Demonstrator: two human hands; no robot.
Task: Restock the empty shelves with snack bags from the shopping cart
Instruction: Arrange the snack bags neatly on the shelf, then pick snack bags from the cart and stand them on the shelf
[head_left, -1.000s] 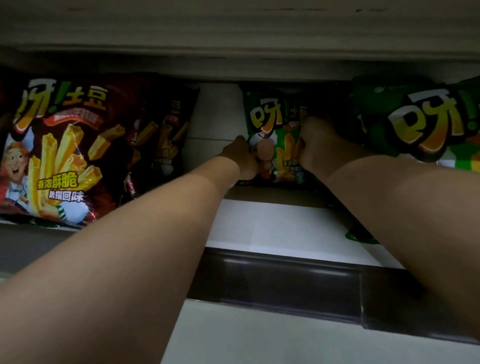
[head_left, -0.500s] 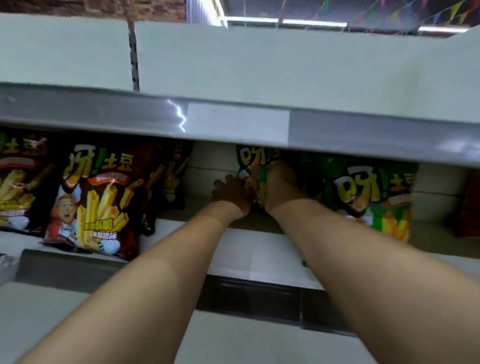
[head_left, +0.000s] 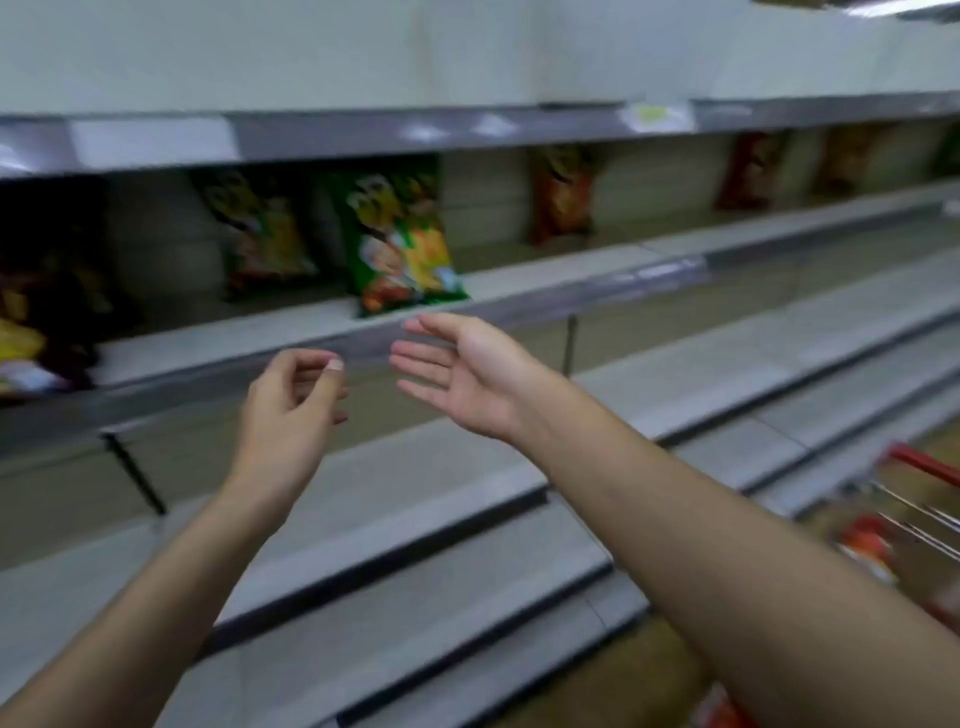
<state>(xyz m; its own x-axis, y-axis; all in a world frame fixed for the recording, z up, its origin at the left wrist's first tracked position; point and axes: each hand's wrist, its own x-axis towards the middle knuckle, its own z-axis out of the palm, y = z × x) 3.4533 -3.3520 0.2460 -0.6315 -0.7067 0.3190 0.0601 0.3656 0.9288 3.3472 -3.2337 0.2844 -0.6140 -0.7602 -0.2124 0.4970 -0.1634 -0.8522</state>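
Standing upright at shelf (head_left: 291, 332) front edge: green snack bag (head_left: 400, 239), second green bag (head_left: 260, 228) further back beside it. Both hands below shelf lip, apart from bags, holding nothing. Left hand (head_left: 291, 410) loosely curled; right hand (head_left: 462, 374) spread, palm up. Shopping cart (head_left: 919, 519) at right edge, blurred.

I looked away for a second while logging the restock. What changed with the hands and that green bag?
Both hands let go of the green bag at the shelf's back and pulled out. The left hand and right hand now hover empty before the shelf. The bag stayed standing there.
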